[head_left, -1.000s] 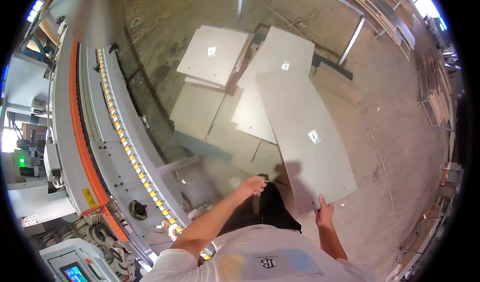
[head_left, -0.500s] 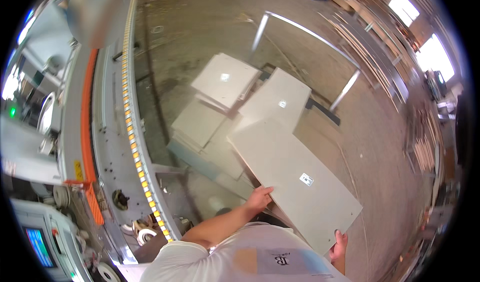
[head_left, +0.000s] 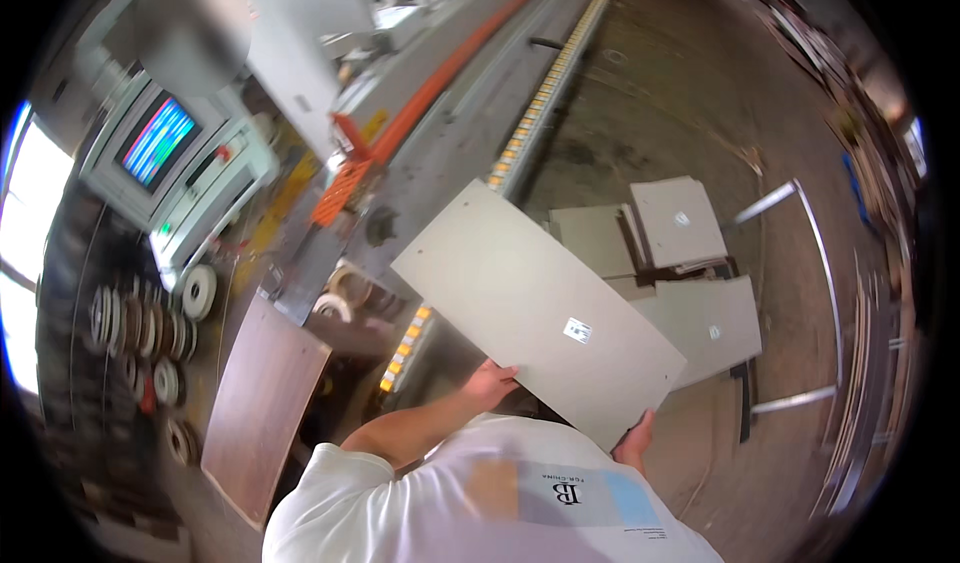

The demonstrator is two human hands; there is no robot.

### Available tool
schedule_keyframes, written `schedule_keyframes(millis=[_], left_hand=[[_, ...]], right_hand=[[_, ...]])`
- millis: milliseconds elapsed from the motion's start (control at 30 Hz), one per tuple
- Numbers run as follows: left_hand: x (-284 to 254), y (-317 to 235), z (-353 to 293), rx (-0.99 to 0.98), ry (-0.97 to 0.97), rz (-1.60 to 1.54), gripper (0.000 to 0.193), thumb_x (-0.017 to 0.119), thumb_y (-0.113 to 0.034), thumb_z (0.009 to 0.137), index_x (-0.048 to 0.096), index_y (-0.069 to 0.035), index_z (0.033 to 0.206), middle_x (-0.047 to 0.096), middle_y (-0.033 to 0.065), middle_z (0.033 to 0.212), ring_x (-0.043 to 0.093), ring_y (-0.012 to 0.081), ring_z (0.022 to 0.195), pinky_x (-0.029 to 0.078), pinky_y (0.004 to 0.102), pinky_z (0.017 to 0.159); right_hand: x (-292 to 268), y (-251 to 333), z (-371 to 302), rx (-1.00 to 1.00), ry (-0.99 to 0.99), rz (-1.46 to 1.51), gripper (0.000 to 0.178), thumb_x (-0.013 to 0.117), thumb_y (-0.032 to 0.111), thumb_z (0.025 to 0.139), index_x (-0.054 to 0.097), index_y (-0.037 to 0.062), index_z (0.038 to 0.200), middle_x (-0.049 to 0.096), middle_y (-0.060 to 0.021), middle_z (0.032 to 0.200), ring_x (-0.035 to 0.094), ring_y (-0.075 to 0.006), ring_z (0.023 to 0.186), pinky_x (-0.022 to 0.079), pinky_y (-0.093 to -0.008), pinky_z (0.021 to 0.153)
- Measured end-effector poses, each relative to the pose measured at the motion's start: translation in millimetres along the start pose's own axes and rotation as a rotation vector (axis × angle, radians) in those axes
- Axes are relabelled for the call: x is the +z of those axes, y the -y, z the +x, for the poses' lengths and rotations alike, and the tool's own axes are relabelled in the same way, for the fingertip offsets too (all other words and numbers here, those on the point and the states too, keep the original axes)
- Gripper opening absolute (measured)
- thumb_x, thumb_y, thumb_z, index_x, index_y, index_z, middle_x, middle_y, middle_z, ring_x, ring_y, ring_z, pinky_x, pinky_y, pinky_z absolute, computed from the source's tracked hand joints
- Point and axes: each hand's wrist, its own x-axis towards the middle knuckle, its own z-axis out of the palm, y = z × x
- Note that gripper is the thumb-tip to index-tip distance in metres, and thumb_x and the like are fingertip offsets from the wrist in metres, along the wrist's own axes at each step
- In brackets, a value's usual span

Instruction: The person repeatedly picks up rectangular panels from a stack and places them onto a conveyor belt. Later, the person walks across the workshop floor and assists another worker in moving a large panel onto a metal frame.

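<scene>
A long, pale grey-beige board (head_left: 540, 303) is held up in front of my chest, with a small white label on its face and small holes near its corners. My left hand (head_left: 491, 384) grips its near long edge around the middle. At the board's right end, my right hand (head_left: 634, 441) is closed on the corner, thumb on top. The far left end of the board overlaps the roller edge of a long machine (head_left: 440, 113); whether it touches cannot be seen. Most of the fingers are hidden under the board.
Stacked pale boards (head_left: 680, 223) lie beyond on the right, beside a white metal frame (head_left: 835, 293). To the left stand a control panel (head_left: 160, 143) with a lit screen, an orange guard (head_left: 345, 188), a brown wooden panel (head_left: 268, 403) and several rolls of edge banding (head_left: 150, 323).
My view and body have turned left, toward the machine. The board has swung with me, away from the stacks, and both hands keep their hold on it.
</scene>
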Motion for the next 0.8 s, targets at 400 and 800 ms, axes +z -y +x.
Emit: schedule_keyframes(millis=[400, 800], left_hand=[[-171.2, -73.2, -92.3, 0.505, -1.200, 0.902, 0.041, 0.072, -0.023, 0.093, 0.062, 0.005, 0.120, 0.074, 0.0122, 0.087, 0.071, 0.0209, 0.078, 0.056, 0.0348, 0.073], [-211.7, -122.8, -56.7, 0.568, -0.957, 0.088, 0.087, 0.056, -0.008, 0.102, -0.001, -0.020, 0.166, 0.064, 0.0151, 0.120, 0.068, 0.0244, 0.102, 0.062, 0.0394, 0.070]], right_hand=[[134.3, -77.1, 18.2, -0.065, 0.540, -0.527, 0.047, 0.067, 0.032, 0.098, 0.056, -0.0038, 0.125, 0.065, -0.0110, 0.111, 0.063, -0.0224, 0.095, 0.053, -0.0384, 0.081], [193.2, -77.6, -60.9, -0.144, 0.718, -1.351, 0.058, 0.081, 0.036, 0.085, 0.056, -0.0063, 0.115, 0.068, -0.0160, 0.098, 0.071, -0.0213, 0.076, 0.058, -0.0368, 0.059]])
